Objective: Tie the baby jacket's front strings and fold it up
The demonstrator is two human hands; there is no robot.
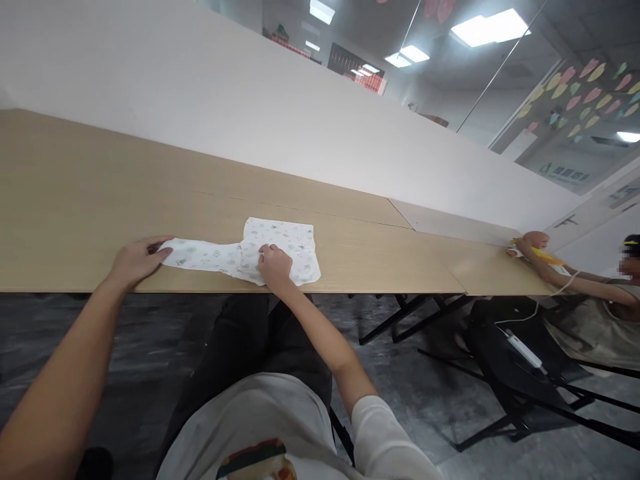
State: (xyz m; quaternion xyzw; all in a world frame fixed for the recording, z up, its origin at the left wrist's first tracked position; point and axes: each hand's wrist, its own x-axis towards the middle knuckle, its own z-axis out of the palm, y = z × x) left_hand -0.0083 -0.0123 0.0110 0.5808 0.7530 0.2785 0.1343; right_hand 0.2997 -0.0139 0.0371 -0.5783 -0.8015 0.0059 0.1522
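Note:
A small white baby garment (280,233) with a light printed pattern lies on the wooden table in front of me. Its body is a roughly square, flat shape, and one narrow sleeve or leg (205,255) stretches out to the left. At the tip of that narrow part, my left hand (143,259) pinches the end between thumb and fingers. My right hand (276,264) rests on the body of the garment with curled fingers gripping the cloth; the fingertips are partly hidden.
The long table (360,260) runs along a white wall panel (300,133). At the far right another person's hands hold a doll (536,240). A black folding chair (520,360) carries a white power strip (524,351) with a cable.

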